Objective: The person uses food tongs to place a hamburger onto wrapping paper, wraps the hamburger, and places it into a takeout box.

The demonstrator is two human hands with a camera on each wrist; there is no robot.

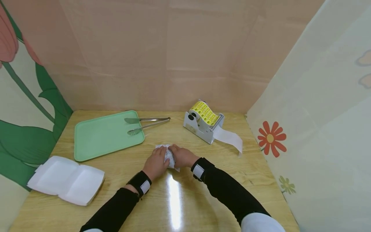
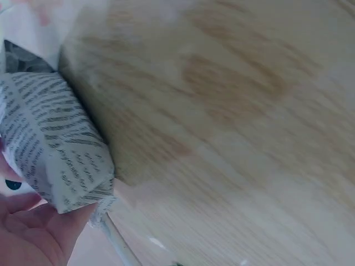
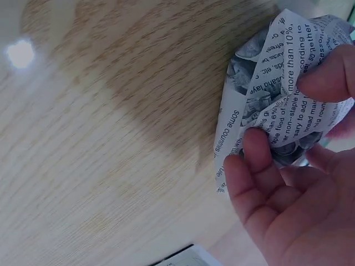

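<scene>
A small parcel wrapped in newsprint-patterned paper (image 1: pixel 169 157) lies at the middle of the wooden table, between both hands. My left hand (image 1: pixel 155 164) holds its left side; in the left wrist view the fingers curl along the printed paper's lower end. At the other side my right hand (image 1: pixel 183 156) grips the parcel, the thumb on the folded paper and the fingers bent at its end, as the right wrist view shows. A loose folded flap of printed paper (image 3: pixel 230 136) sticks out beside those fingers. The wrapping hides what is inside.
A green tray (image 1: pixel 101 137) stands at the back left, with metal tongs (image 1: pixel 150 124) lying over its right edge. Nearer on the left sits an opened white foam box (image 1: pixel 68 178). At the back right is a tape dispenser (image 1: pixel 203 124) with a yellow label roll and a hanging white strip (image 1: pixel 229 137).
</scene>
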